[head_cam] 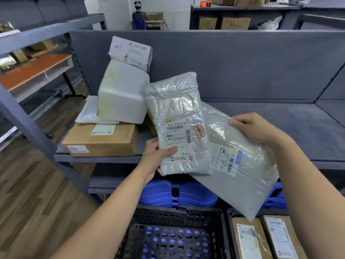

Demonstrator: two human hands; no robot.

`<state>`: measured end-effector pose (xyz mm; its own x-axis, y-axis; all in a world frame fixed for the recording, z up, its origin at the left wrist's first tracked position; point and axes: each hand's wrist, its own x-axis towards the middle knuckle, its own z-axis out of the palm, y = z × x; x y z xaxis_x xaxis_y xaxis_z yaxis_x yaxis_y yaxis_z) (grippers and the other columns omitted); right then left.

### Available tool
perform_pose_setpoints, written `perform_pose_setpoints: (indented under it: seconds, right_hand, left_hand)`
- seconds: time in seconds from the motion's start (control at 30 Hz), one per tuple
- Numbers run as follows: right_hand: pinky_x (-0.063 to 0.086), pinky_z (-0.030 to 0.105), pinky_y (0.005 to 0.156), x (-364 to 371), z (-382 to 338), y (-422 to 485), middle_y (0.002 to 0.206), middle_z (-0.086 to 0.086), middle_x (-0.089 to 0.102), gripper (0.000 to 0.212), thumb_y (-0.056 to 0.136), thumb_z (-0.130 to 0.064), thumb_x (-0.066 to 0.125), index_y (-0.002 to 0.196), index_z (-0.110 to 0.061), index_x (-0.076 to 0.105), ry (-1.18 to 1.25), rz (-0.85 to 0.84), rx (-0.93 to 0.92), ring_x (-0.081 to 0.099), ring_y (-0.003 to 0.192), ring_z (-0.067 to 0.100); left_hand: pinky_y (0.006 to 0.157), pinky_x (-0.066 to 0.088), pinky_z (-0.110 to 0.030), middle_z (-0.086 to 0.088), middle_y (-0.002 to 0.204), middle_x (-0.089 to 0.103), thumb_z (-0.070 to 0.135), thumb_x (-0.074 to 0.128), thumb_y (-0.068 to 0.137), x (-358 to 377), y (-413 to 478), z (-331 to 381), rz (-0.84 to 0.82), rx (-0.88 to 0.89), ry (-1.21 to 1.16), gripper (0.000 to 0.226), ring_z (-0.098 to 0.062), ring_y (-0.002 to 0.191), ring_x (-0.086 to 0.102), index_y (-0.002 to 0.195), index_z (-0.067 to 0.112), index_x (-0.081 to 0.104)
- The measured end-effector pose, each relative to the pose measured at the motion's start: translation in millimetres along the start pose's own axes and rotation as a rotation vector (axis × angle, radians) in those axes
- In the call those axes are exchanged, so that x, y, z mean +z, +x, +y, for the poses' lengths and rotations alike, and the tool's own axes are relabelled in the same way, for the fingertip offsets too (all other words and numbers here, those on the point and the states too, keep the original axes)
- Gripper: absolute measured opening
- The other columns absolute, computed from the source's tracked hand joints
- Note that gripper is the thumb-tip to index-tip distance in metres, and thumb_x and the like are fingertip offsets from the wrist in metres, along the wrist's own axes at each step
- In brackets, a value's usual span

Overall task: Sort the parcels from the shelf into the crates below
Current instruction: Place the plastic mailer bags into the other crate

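My left hand [157,157] grips the lower left edge of a grey plastic mailer [177,116] with a white label and a red stamp, held upright in front of the shelf. My right hand [255,128] holds the top edge of a second, larger grey bag parcel [240,171], which hangs tilted over the crates. On the grey shelf [280,128] to the left lie a brown carton [101,140], a white foam box [121,94], a flat white mailer [89,112] and a small white box [130,52]. Below stand a black crate [179,217], holding nothing I can see, and a right crate [230,221] with two brown parcels [265,238].
Blue crates [179,193] are stacked under the shelf behind the black ones. A grey shelf post [33,131] slants down on the left over a wooden floor [28,193]. A person [139,17] stands far back beside more shelving with cartons.
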<state>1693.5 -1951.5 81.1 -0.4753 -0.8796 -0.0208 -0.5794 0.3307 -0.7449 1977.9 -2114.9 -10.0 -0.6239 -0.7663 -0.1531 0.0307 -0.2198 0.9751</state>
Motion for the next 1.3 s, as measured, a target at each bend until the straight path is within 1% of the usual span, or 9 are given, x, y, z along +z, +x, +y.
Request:
perform_pose_setpoints:
  seconds: [0.13,0.27,0.4,0.57,0.67,0.77,0.87,0.97,1.3]
  right_hand:
    - [0.040,0.025,0.063,-21.8,2.6,-10.0,0.064,-0.008,0.055,0.034,0.102,-0.043,0.058,0.081,-0.019,0.071,-0.030,-0.132,0.014,0.043,0.057,0.009]
    - [0.039,0.034,0.070,-19.2,7.3,2.4,0.068,0.008,0.054,0.041,0.101,-0.044,0.061,0.077,-0.012,0.066,-0.121,-0.141,-0.048,0.041,0.065,0.015]
    - [0.050,0.040,0.091,-5.9,15.2,15.1,0.100,-0.005,0.071,0.027,0.093,-0.050,0.071,0.102,-0.025,0.076,-0.386,0.356,-0.097,0.062,0.093,0.017]
    - [0.024,0.032,0.060,47.4,13.1,-49.4,0.059,-0.007,0.042,0.046,0.101,-0.040,0.062,0.063,-0.019,0.047,-0.112,0.843,-0.197,0.044,0.055,0.022]
    - [0.024,0.033,0.053,110.2,32.4,-91.3,0.047,-0.003,0.037,0.061,0.103,-0.054,0.049,0.054,-0.019,0.038,0.126,0.671,-0.090,0.035,0.046,0.012]
    - [0.056,0.034,0.056,136.5,40.2,-89.9,0.086,0.010,0.076,0.047,0.099,-0.053,0.058,0.089,-0.009,0.071,0.714,0.350,0.265,0.074,0.068,0.016]
    - [0.062,0.043,0.089,128.6,34.8,-68.0,0.124,0.008,0.074,0.033,0.104,-0.032,0.059,0.132,-0.014,0.062,1.185,0.345,0.301,0.075,0.108,0.024]
    - [0.053,0.050,0.106,117.1,32.2,-53.1,0.128,0.006,0.074,0.035,0.105,-0.025,0.059,0.139,-0.015,0.061,1.502,0.377,0.333,0.070,0.119,0.025]
    - [0.058,0.047,0.097,74.7,31.1,-27.0,0.120,0.003,0.077,0.022,0.103,-0.013,0.064,0.122,-0.022,0.066,1.012,0.451,0.177,0.073,0.113,0.025]
  left_hand:
    - [0.108,0.052,-0.047,-0.012,0.129,0.073,0.013,0.089,0.074,-14.6,-4.6,7.1,-0.210,-0.121,0.089,0.054,-0.025,0.119,0.070,0.125,0.005,0.071]
    - [0.101,0.057,-0.048,-0.017,0.130,0.072,0.005,0.078,0.085,-1.5,-9.6,7.5,-0.330,-0.189,0.019,0.051,-0.033,0.121,0.069,0.133,-0.002,0.063]
    - [0.092,0.062,-0.040,-0.017,0.127,0.073,0.002,0.072,0.083,22.2,-9.7,-8.1,-0.158,-0.111,-0.095,0.045,-0.032,0.118,0.071,0.128,0.000,0.064]
    - [0.090,0.062,-0.037,-0.015,0.126,0.074,-0.006,0.065,0.094,50.4,-4.9,-21.3,0.022,-0.024,-0.224,0.036,-0.028,0.116,0.072,0.129,0.002,0.064]
    - [0.090,0.062,-0.040,-0.012,0.123,0.075,-0.005,0.063,0.096,63.4,-0.4,-24.0,0.115,-0.049,-0.367,0.033,-0.026,0.112,0.073,0.127,0.007,0.065]
    - [0.096,0.057,-0.046,-0.011,0.124,0.075,-0.002,0.057,0.101,72.8,-3.7,-27.4,0.083,-0.121,-0.452,0.031,-0.025,0.113,0.073,0.129,0.010,0.063]
    - [0.101,0.054,-0.048,-0.011,0.125,0.074,-0.002,0.056,0.101,72.4,-11.5,-28.8,0.022,-0.185,-0.443,0.032,-0.026,0.114,0.072,0.130,0.010,0.063]
    - [0.101,0.054,-0.048,-0.013,0.128,0.073,-0.001,0.059,0.100,64.9,-15.0,-28.6,-0.033,-0.227,-0.376,0.034,-0.027,0.117,0.071,0.132,0.008,0.062]
    - [0.103,0.054,-0.052,-0.012,0.124,0.075,-0.008,0.064,0.094,4.4,-16.3,-1.3,-0.076,-0.165,0.056,0.041,-0.030,0.115,0.072,0.131,0.008,0.064]
